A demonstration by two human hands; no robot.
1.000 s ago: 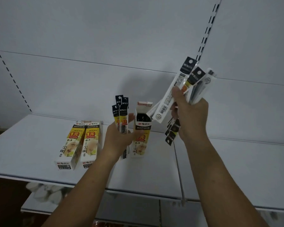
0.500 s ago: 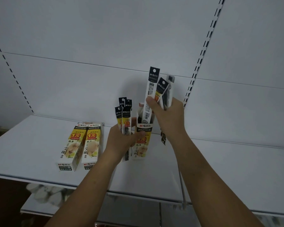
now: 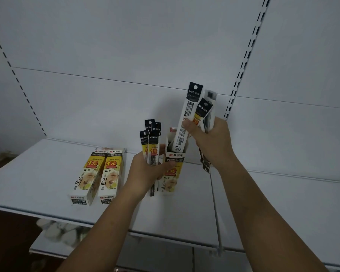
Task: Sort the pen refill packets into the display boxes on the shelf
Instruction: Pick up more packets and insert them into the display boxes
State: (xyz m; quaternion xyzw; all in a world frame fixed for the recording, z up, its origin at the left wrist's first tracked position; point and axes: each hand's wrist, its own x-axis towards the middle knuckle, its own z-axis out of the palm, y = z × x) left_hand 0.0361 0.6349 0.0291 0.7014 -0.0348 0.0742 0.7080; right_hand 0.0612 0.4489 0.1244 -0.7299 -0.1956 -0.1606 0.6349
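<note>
A white shelf seen from above a person's two forearms. Well left of the left fingers, two shut boxes lie flat and touching, their near ends close to the shelf's front edge. Each reads "M&G", "1元" on yellow, and "0.5".

The left hand is curled round a bunch of packets that stand upright above its fingers. Their black tops are printed "M&G", with yellow "1元" bands below. Just right of these fingers an open box stands upright, with the same "M&G", "1元" and "0.5" print. The left thumb tip overlaps its front.

The right hand grips a second bunch above the box. Its thumb presses a long white packet, black top marked "M&G", whose lower end sits in the box's open mouth. More packet ends hang below this palm.

Right of the right fingers, white shelf surface stretches to the frame edge. A slotted rail climbs the back wall above them. A seam between shelf boards runs under the right wrist.
</note>
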